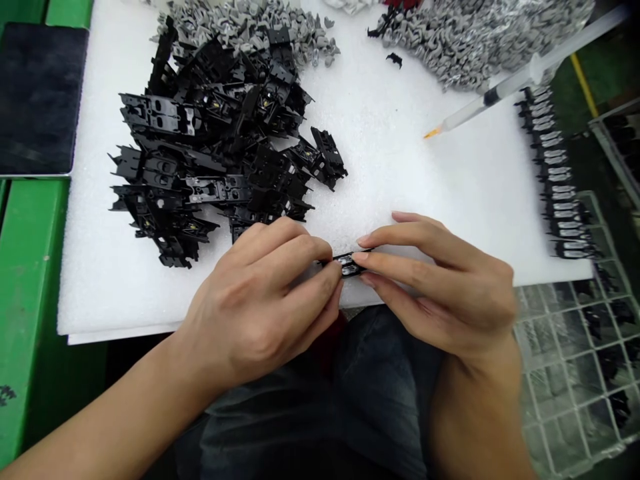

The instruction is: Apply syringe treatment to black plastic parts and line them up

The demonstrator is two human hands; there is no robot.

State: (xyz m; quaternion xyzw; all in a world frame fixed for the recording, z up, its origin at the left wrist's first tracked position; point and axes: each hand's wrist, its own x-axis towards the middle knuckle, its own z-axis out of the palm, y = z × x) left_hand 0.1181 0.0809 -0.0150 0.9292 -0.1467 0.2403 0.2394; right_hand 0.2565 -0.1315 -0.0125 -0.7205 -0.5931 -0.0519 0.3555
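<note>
Between both hands, at the near edge of the white foam sheet [380,173], is a small black plastic part [349,265] with shiny metallic-looking pieces in its middle. My left hand [270,287] pinches its left end between thumb and fingers. From the other side, my right hand [435,280] grips the right end with its fingertips. The fingers hide both ends of the part. A heap of similar black plastic parts [215,147] lies beyond my left hand. Further off to the right rests a syringe [465,115] with an orange tip.
Small grey pieces [245,27] are heaped at the back, with more grey pieces [450,40] on a plastic bag at back right. Several black parts [555,173] line the right edge. A clear compartment tray [565,360] sits lower right; a dark tablet-like slab [40,100] lies left.
</note>
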